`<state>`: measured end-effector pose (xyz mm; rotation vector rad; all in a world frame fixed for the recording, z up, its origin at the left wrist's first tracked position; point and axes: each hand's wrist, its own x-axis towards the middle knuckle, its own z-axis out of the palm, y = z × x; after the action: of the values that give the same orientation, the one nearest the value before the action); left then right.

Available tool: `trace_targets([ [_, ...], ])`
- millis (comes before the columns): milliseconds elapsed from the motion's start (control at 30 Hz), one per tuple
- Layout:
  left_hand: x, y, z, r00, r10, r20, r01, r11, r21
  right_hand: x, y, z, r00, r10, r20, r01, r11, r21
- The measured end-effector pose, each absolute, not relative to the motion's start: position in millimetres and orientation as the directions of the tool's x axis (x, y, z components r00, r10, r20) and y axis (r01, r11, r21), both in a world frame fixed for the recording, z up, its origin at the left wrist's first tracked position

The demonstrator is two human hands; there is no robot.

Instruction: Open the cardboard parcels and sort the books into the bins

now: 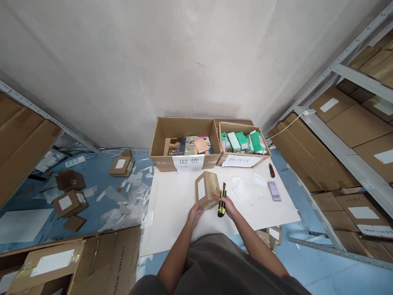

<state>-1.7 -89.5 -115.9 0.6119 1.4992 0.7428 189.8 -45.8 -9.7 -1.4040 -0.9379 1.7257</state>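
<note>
A small taped cardboard box (207, 189) with a white label is tilted over the white table (172, 221). My left hand (195, 215) grips its lower left corner, with the fingertips partly hidden by the box. In my right hand (227, 205) is a yellow-and-black utility knife (222, 200), while the fingers of that hand also touch the box's right side. Whether the knife's blade is out I cannot tell. To the right of the hand lie a crumpled white scrap (240, 190) and clear plastic (260, 180).
Behind stand an open carton of books (162, 162) and another of green-and-white boxes (221, 160), both with paper signs. A red knife (272, 170) lies at the right. Paper scraps (132, 200) litter the left floor; a shelf (331, 139) with cartons flanks the right.
</note>
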Motion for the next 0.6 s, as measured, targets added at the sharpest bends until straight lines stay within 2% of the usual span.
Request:
trace_targets([
  [133, -16, -91, -114, -0.205, 0.712, -0.671, 0.043, 0.692, 0.721, 178, -56, -15, -0.252, 0.795, -0.551, -0.115, -0.590, -0.799],
  [200, -26, -81, -104, -0.291, 0.758, -0.584, 0.151, 0.639, 0.755, 178, -60, -22, -0.260, 0.802, -0.538, -0.122, -0.580, -0.805],
  [233, -33, -72, -96, -0.312, 0.823, -0.475, 0.271, 0.556, 0.785, 180, -60, -24, -0.261, 0.808, -0.529, -0.111, -0.569, -0.815],
  [300, -45, -49, -74, -0.181, 0.953, -0.244, 0.565, 0.304, 0.767, 184, -55, -26, -0.248, 0.806, -0.537, -0.034, -0.561, -0.827],
  [367, -53, -24, -53, 0.091, 0.981, -0.172, 0.742, 0.048, 0.669, 186, -44, -23, -0.216, 0.796, -0.565, 0.093, -0.560, -0.824],
  [433, -56, -2, -37, 0.286, 0.919, -0.271, 0.827, -0.093, 0.555, 185, -30, -18, -0.177, 0.795, -0.581, 0.233, -0.539, -0.809],
  [467, -55, 5, -33, 0.329, 0.883, -0.335, 0.851, -0.123, 0.511, 184, -22, -14, -0.163, 0.804, -0.572, 0.310, -0.509, -0.803],
  [600, -49, 11, -35, 0.312, 0.817, -0.484, 0.895, -0.083, 0.438, 172, 5, -2, -0.114, 0.886, -0.450, 0.650, -0.276, -0.709],
])
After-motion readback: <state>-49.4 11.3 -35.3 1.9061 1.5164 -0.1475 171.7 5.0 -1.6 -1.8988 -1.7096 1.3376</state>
